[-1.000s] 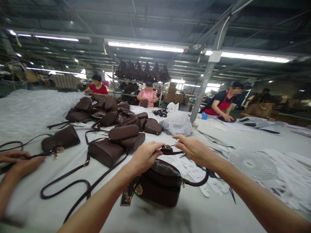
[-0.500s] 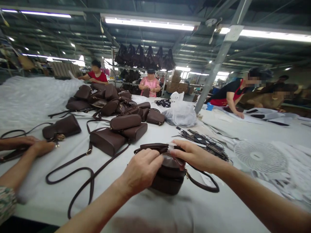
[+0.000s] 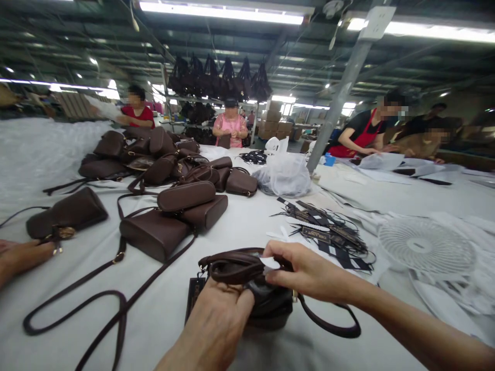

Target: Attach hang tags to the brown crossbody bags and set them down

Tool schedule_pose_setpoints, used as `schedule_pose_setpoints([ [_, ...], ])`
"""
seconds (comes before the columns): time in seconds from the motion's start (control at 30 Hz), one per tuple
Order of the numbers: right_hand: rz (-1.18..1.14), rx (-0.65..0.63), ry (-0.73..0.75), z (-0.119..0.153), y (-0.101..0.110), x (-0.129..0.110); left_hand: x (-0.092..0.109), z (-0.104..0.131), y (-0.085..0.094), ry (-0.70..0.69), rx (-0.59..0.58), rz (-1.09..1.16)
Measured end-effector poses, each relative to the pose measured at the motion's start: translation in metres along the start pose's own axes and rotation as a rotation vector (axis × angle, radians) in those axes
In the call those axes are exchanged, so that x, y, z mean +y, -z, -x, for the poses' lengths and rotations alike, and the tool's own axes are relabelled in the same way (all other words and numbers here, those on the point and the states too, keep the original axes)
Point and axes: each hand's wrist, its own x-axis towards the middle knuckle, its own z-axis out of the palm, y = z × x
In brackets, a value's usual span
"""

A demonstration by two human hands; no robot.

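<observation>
A dark brown handbag [image 3: 273, 317] rests on the white table in front of me, its top gaping. My left hand [image 3: 222, 317] is closed on the bag's near edge at the opening, some fingertips hidden inside. Between thumb and fingers of my right hand [image 3: 305, 270] is a small white slip [image 3: 270, 263], at the far side of the opening. A black hang tag [image 3: 193, 296] dangles at the bag's left end. The bag's strap [image 3: 334, 330] loops out to the right.
Brown handbags [image 3: 158, 232] are piled ahead and left, with long straps trailing. Black hang tags [image 3: 325, 232] lie beyond my right hand, beside a white fan [image 3: 427, 250]. A co-worker's hand [image 3: 25, 260] is at the left near another bag [image 3: 69, 214]. A metal post [image 3: 340, 103] rises behind.
The view has shifted. My left hand has moved lower on the bag's near edge, and the opening shows wider. The hang tag has come into sight. The co-worker's hand at left has moved outward.
</observation>
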Motion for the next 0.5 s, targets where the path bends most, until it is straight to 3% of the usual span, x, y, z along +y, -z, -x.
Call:
schedule_pose_setpoints([
  [0.13,0.179,-0.115,0.088,0.007,-0.007,-0.005,-0.003,-0.004,-0.004,0.023,-0.147,-0.023],
  [0.37,0.273,-0.289,0.062,-0.006,-0.003,-0.007,0.009,-0.005,-0.01,-0.084,-0.094,-0.276],
  [0.5,0.231,-0.455,-0.028,-0.026,0.004,-0.009,0.01,-0.009,-0.011,-0.044,-0.107,-0.174],
])
